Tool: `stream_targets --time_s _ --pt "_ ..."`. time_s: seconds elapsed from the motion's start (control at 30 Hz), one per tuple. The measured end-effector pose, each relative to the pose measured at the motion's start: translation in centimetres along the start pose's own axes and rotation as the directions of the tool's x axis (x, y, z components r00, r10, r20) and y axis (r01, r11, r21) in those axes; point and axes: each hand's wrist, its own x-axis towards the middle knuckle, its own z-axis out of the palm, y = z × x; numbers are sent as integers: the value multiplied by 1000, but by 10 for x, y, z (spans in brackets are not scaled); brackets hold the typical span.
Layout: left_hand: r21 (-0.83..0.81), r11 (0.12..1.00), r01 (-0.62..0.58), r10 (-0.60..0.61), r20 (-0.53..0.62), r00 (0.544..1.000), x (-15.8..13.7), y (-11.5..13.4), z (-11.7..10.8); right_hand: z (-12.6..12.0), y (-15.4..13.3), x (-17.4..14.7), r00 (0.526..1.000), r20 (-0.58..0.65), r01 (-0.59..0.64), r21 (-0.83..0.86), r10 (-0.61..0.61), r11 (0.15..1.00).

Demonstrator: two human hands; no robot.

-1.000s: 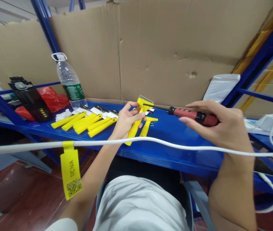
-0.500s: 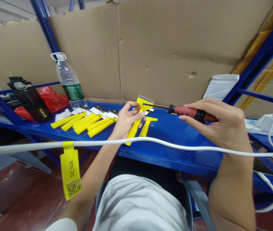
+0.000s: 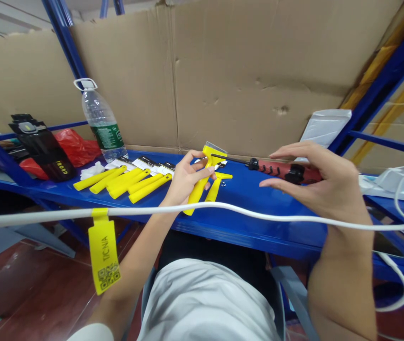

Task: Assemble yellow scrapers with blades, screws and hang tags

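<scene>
My left hand [image 3: 188, 177] is closed around a yellow scraper [image 3: 197, 193], which stands tilted with its clear-covered blade edge uppermost. A screwdriver [image 3: 283, 171] with a red and black handle reaches level from the right, its dark shaft's tip at the scraper's head. My right hand [image 3: 325, 182] holds the screwdriver by the back end of its handle, against the palm. Its thumb and fingers are spread apart around the handle. Beside the left hand lies another yellow scraper piece [image 3: 215, 188], with small metal bits [image 3: 224, 183] near it.
Several yellow handles [image 3: 140, 182] lie in a row on the blue table [image 3: 259, 203], near black-and-white cards. Behind them stand a large water bottle [image 3: 104, 125] and a black bottle [image 3: 41, 149]. A white cable [image 3: 259, 215] with a yellow tag [image 3: 104, 255] crosses in front.
My right hand's fingers have spread from a closer grip on the screwdriver handle, showing more of it. The screwdriver tip stays at the scraper head; the left hand keeps its hold.
</scene>
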Motion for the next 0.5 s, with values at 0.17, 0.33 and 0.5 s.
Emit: stream_targets --time_s 0.17,0.33,0.5 --pt "1 1000 -13 13 -3 1000 0 -1 0 2 -3 1 997 -38 63 42 -61 997" --pt "5 1000 -1 1 -14 1000 0 -1 1 0 -5 -1 996 -83 22 -166 -37 986" --pt "2 1000 6 -6 -11 1000 0 -1 1 0 -2 1 1000 15 20 -10 -20 1000"
